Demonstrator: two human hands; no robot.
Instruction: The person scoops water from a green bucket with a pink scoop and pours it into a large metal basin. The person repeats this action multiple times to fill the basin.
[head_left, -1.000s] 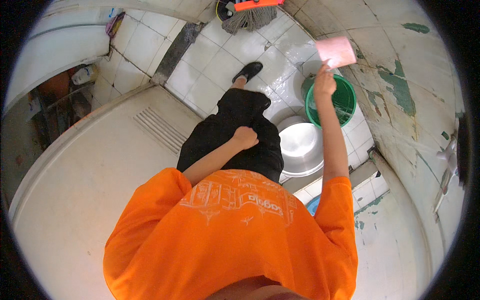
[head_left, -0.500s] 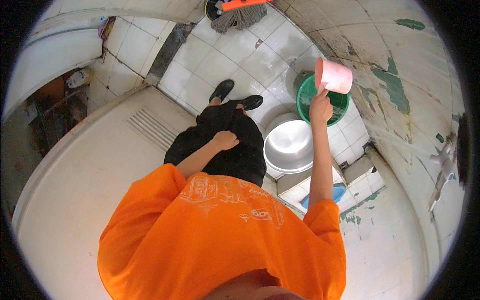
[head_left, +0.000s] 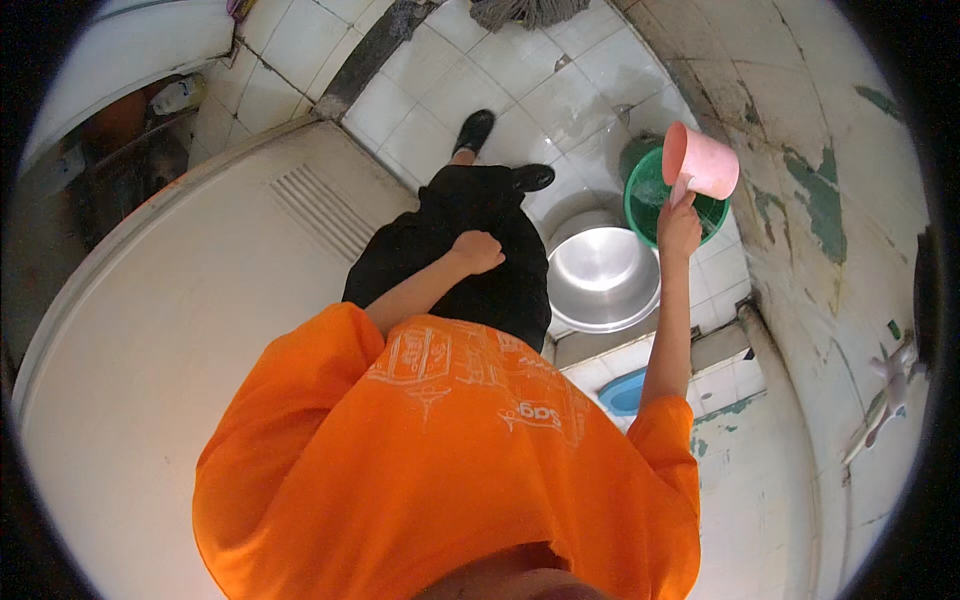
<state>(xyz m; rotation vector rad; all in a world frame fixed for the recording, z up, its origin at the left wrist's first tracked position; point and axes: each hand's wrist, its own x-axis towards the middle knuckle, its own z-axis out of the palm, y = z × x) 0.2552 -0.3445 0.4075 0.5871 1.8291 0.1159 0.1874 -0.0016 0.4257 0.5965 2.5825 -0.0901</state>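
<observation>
My right hand [head_left: 681,228] is closed round the handle of a pink dipper [head_left: 708,167], held above a green bucket [head_left: 638,232]. The dipper lies tipped on its side, its mouth facing left. Pale, splashy water [head_left: 652,192] shows inside the bucket. A wide silver metal basin [head_left: 606,292] stands beside the bucket, nearer to me, and looks bare inside. My left hand [head_left: 478,252] rests curled into a fist against my black bottoms [head_left: 440,235]. Whether it grips the cloth is hidden.
Blue plastic [head_left: 624,392] shows beneath my right forearm near a low tiled ledge [head_left: 600,370]. A tap [head_left: 888,385] juts from the stained right wall [head_left: 770,110]. On the left is a pale ribbed slab [head_left: 220,300]. A mop head [head_left: 525,10] lies on the tiled floor [head_left: 440,75] ahead.
The whole view has shifted, moving the floor things right and the mop partly out of frame. The dipper stays tipped over the bucket, where pale splashing now shows. My left hand remains curled.
</observation>
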